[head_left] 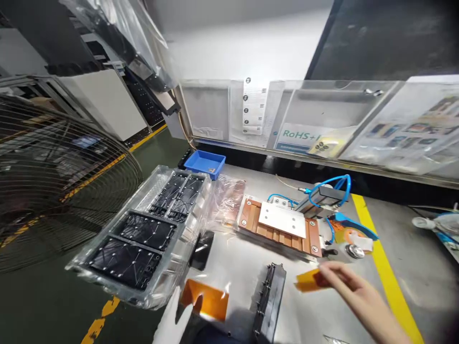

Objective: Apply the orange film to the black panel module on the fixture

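My right hand point(362, 294), bare, pinches a small amber film piece point(307, 281) between thumb and fingers above the steel table. My left hand point(171, 319), in a white glove, has thumb and forefinger spread at the left edge of a larger amber sheet point(211, 300); whether it touches the sheet I cannot tell. Between the hands a long black plastic part point(271, 301) stands on the table, metal pins along its left side. Behind it sits a brown fixture point(253, 215) with a white plate point(281, 220) on top.
Clear trays point(179, 258) with black panels point(125, 260) stand at left, beside a black phone-like slab point(202, 250). A blue bin point(204, 161) is at the back. Blue air tubing point(347, 186) and a tape roll point(353, 235) lie right of the fixture. A fan cage point(64, 181) is far left.
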A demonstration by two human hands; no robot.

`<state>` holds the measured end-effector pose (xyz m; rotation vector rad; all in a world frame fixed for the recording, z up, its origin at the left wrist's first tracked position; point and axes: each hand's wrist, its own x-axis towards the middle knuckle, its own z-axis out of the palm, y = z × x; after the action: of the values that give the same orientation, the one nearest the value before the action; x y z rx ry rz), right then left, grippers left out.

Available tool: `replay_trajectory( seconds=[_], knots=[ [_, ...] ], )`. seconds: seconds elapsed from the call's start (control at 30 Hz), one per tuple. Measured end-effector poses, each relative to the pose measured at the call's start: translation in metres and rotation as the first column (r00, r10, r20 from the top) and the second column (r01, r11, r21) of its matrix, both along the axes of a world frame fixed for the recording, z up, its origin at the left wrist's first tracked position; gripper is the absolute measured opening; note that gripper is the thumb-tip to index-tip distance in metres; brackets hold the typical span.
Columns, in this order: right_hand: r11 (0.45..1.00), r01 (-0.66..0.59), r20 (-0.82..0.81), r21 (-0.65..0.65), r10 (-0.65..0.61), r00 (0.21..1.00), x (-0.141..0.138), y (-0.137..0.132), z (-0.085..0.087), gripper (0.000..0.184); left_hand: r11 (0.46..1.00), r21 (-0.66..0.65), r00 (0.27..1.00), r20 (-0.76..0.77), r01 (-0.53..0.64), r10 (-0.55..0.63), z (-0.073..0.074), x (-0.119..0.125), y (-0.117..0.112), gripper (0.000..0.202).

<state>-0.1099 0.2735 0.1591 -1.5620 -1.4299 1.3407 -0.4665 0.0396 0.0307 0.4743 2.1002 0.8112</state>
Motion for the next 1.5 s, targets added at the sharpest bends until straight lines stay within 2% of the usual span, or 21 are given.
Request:
replay_trajectory(
  seconds=[0.07,0.1,0.17,0.23,0.3,0.37,0.43,0.53,0.63,0.7,0.77,0.8,0.87,0.93,1.0,1.03,1.1,1.17,1.33,1.43,1.5],
  knots=[
    [0.956,-0.250,-0.075,-0.154,0.241,0.968,-0.010,-0.008,-0.007,0.047,0.971,-0.076,0.956,-0.173,0.228,-0.238,0.022,0.010,0.013,0.069],
    [0.919,-0.345,-0.104,-0.193,0.331,0.938,-0.017,-0.011,-0.010,0.045,0.938,-0.090,0.919,-0.190,0.336,-0.347,0.035,0.019,0.024,0.061],
    [0.867,-0.456,-0.116,-0.202,0.441,0.890,-0.030,-0.016,-0.016,0.042,0.874,-0.017,0.870,-0.083,0.486,-0.485,0.063,0.041,0.055,0.044],
    [0.830,-0.525,-0.097,-0.189,0.516,0.851,-0.043,-0.018,-0.018,0.040,0.832,0.124,0.831,0.073,0.541,-0.551,0.087,0.064,0.089,0.037],
    [0.800,-0.574,-0.093,-0.174,0.567,0.818,-0.052,-0.018,-0.018,0.037,0.815,0.224,0.788,0.217,0.534,-0.576,0.103,0.083,0.121,0.037],
    [0.781,-0.602,-0.099,-0.168,0.594,0.798,-0.058,-0.017,-0.017,0.032,0.801,0.282,0.737,0.318,0.528,-0.597,0.112,0.095,0.145,0.036],
    [0.775,-0.611,-0.098,-0.161,0.603,0.792,-0.061,-0.016,-0.016,0.027,0.781,0.305,0.704,0.340,0.545,-0.624,0.117,0.101,0.161,0.028],
    [0.785,-0.600,-0.085,-0.153,0.595,0.799,-0.061,-0.013,-0.017,0.023,0.738,0.262,0.692,0.258,0.622,-0.675,0.120,0.106,0.174,0.021],
    [0.794,-0.584,-0.129,-0.172,0.569,0.812,-0.057,-0.009,-0.025,0.026,0.709,0.174,0.664,0.257,0.683,-0.702,0.118,0.111,0.180,0.026],
    [0.779,-0.587,-0.162,-0.218,0.565,0.809,-0.050,-0.004,-0.032,0.034,0.682,0.121,0.640,0.263,0.721,-0.722,0.115,0.112,0.185,0.028],
    [0.749,-0.602,-0.206,-0.276,0.566,0.799,-0.038,0.002,-0.040,0.043,0.647,0.128,0.633,0.138,0.752,-0.762,0.111,0.110,0.192,0.022],
    [0.746,-0.596,-0.232,-0.298,0.548,0.803,-0.031,0.005,-0.044,0.049,0.652,0.150,0.648,0.081,0.743,-0.757,0.109,0.108,0.198,0.018],
    [0.789,-0.522,-0.258,-0.324,0.458,0.851,-0.014,0.013,-0.051,0.057,0.714,0.209,0.718,0.072,0.668,-0.693,0.105,0.102,0.212,0.013],
    [0.867,-0.371,-0.240,-0.334,0.303,0.922,0.000,0.020,-0.058,0.057,0.788,0.246,0.771,0.183,0.565,-0.610,0.101,0.096,0.230,0.016],
    [0.922,-0.182,-0.253,-0.341,0.097,0.962,0.010,0.027,-0.065,0.051,0.808,0.279,0.784,0.221,0.518,-0.580,0.098,0.091,0.248,0.021],
    [0.928,-0.095,-0.283,-0.361,-0.012,0.959,0.013,0.031,-0.068,0.049,0.809,0.291,0.787,0.221,0.511,-0.576,0.097,0.089,0.256,0.023],
    [0.895,0.032,-0.353,-0.445,-0.208,0.912,0.016,0.039,-0.075,0.048,0.812,0.290,0.790,0.222,0.506,-0.571,0.095,0.088,0.272,0.024],
    [0.850,0.067,-0.398,-0.523,-0.313,0.862,0.016,0.048,-0.080,0.049,0.813,0.285,0.788,0.228,0.508,-0.572,0.093,0.088,0.285,0.025],
    [0.818,0.119,-0.378,-0.562,-0.382,0.843,0.015,0.077,-0.084,0.060,0.788,0.278,0.774,0.186,0.549,-0.605,0.079,0.086,0.318,0.024],
    [0.829,0.142,-0.306,-0.541,-0.351,0.885,0.016,0.097,-0.083,0.066,0.765,0.260,0.751,0.174,0.589,-0.637,0.071,0.084,0.337,0.023],
    [0.849,0.131,-0.253,-0.512,-0.295,0.921,0.016,0.110,-0.084,0.062,0.769,0.235,0.744,0.201,0.595,-0.637,0.070,0.085,0.350,0.021]
  ],
)
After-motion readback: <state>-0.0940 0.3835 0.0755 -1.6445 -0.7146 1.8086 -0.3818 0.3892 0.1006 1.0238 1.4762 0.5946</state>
